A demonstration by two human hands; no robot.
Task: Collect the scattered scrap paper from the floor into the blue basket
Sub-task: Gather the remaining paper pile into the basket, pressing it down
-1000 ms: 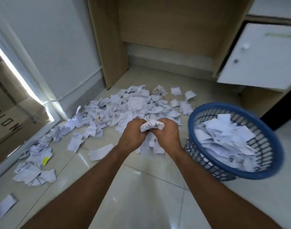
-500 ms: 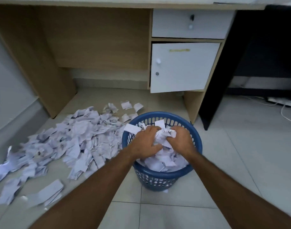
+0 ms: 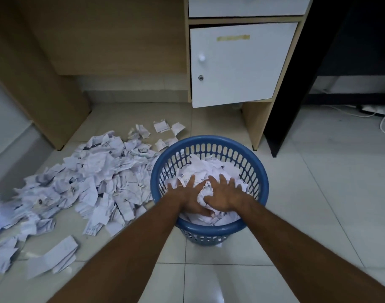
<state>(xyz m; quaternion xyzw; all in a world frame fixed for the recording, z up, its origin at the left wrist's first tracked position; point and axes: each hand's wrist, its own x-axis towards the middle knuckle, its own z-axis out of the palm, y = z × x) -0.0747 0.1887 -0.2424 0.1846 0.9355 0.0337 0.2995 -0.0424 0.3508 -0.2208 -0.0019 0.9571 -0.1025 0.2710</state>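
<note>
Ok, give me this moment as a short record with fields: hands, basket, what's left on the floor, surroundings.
left hand: fingers spread, pressing on the paper in the basket
right hand: fingers spread, pressing beside it
blue basket: upright on the tile floor, heaped with scraps
scrap paper pile: on the floor, left of the basket
desk cabinet door: white, behind the basket

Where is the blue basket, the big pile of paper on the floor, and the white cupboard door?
blue basket [image 3: 209, 228]: head view, near rim.
pile of paper [image 3: 95, 178]: head view, middle of the heap.
white cupboard door [image 3: 241, 68]: head view, centre of the panel.
</note>
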